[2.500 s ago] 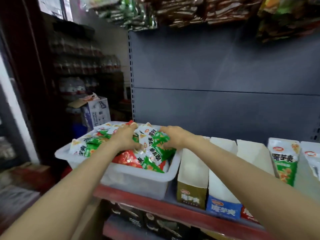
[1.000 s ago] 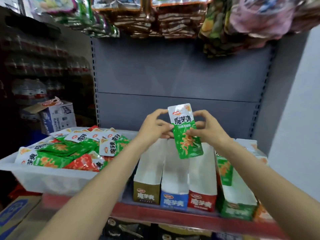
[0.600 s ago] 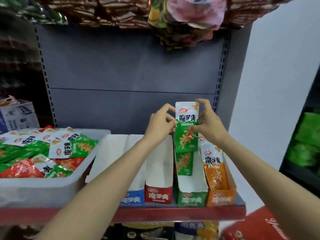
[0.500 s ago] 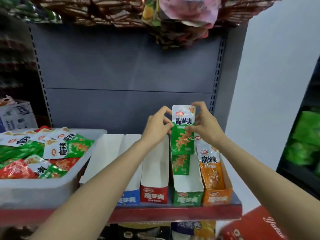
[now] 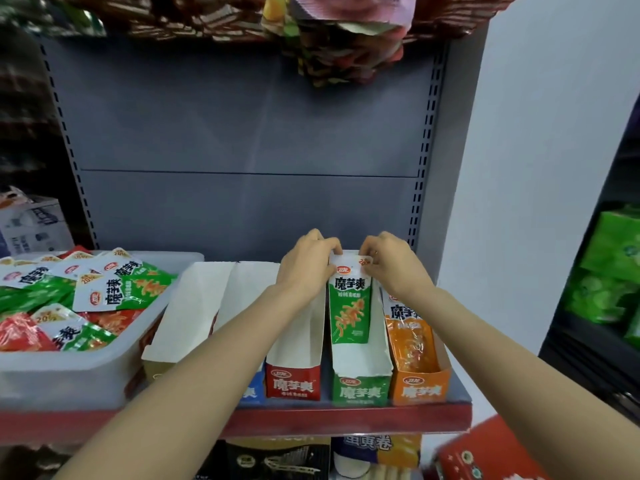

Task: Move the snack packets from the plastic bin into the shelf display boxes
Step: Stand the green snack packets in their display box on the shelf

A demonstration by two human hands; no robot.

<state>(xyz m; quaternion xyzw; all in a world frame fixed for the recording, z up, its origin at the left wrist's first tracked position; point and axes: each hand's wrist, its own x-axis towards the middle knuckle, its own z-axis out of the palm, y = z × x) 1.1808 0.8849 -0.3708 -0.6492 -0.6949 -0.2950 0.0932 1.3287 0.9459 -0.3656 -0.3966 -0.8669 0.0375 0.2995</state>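
A green snack packet [image 5: 349,303] stands upright inside the green display box [image 5: 360,382] on the shelf. My left hand [image 5: 306,268] pinches its top left corner and my right hand [image 5: 389,265] pinches its top right corner. The translucent plastic bin [image 5: 86,368] at the left holds several green and red packets [image 5: 114,289]. Beside the green box stand a red display box [image 5: 292,381], an orange display box [image 5: 420,388] with an orange packet [image 5: 408,337] in it, and two more boxes partly hidden by my left arm.
The red shelf edge [image 5: 346,422] runs below the boxes. Bagged snacks [image 5: 339,39] hang from above. A white wall [image 5: 540,168] stands at the right, with green goods [image 5: 606,271] beyond. A red carton [image 5: 485,455] sits at lower right, more stock on the shelf below.
Both hands took a green packet from the bin, carried it right, and lowered it into the green display box. The view turned right with them.
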